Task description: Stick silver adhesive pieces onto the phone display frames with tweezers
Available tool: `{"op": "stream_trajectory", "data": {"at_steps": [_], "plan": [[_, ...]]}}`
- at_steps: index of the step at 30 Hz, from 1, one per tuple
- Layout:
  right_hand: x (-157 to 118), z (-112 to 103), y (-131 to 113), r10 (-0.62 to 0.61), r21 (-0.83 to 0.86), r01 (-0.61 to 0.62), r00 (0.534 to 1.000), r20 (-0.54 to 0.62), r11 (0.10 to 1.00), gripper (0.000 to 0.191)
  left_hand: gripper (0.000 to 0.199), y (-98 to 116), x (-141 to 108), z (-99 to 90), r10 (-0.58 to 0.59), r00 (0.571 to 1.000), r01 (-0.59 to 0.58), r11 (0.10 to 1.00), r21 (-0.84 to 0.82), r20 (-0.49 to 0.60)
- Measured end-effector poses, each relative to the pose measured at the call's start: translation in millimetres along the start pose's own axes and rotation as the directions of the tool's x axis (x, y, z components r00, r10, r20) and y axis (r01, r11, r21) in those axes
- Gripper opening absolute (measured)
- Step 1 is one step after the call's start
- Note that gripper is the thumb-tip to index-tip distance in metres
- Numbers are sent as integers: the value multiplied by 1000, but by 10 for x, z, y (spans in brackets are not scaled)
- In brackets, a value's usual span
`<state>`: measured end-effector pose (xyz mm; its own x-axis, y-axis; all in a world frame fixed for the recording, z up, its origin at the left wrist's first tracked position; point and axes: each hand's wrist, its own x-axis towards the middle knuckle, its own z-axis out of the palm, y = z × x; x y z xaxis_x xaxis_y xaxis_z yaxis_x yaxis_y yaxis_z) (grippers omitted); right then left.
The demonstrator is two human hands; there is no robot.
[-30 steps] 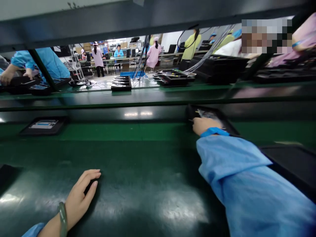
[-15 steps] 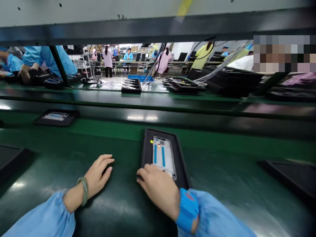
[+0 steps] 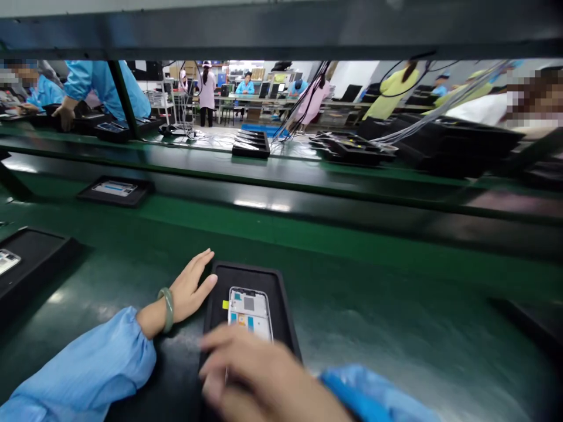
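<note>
While the left hand (image 3: 191,287) lies palm down on the green counter (image 3: 373,305), spread and holding nothing, its fingertips sit just beside the left rim of a black tray (image 3: 246,271). Worn on that wrist: one jade bangle (image 3: 167,309). Behind it: a gathered blue sleeve (image 3: 83,357).

Item in the tray: one phone frame (image 3: 249,313), flat in the upper part of the well, its inner face up and showing blue and white patches and a grey square. One small yellow tag (image 3: 225,304) sits just off its left edge.

Right hand (image 3: 250,369): blurred, low in the view, fingers loosely curved over the tray's lower end and the frame's bottom edge. Whether it touches or grips the frame, I cannot tell. A blue cuff (image 3: 352,390) shows at its wrist.

Step in hand, as judged: a single frame is set out in its tray, with neither hand clearly holding it. The next move calls for a clean hold on the frame's long edges, close inside the tray walls.

Nearby on the counter: a second black tray (image 3: 30,252) at far left, with a phone (image 3: 6,261) on it. Beyond, a stack of dark trays (image 3: 250,143) stands on a farther counter.
</note>
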<state>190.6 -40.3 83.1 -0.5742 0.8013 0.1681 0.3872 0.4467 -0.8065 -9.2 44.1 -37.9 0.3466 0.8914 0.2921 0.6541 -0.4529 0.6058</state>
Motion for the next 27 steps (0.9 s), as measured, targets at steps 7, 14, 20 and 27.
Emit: {"op": "stream_trajectory", "data": {"at_steps": [7, 14, 20, 27], "plan": [[526, -298, 746, 453, 701, -67, 806, -381, 710, 43, 48, 145, -105, -35, 25, 997, -30, 997, 75, 70], [423, -186, 1052, 579, 854, -162, 794, -185, 495, 40, 47, 302, -264, -64, 48, 994, -62, 987, 148, 95], [239, -134, 1115, 579, 765, -195, 770, -268, 613, 32, 47, 351, -251, -55, 122, 976, -163, 960, 228, 182], [88, -11, 1103, 518, 576, -200, 718, -464, 793, 32, 48, 535, -418, -25, 65, 990, -96, 960, 263, 125]]}}
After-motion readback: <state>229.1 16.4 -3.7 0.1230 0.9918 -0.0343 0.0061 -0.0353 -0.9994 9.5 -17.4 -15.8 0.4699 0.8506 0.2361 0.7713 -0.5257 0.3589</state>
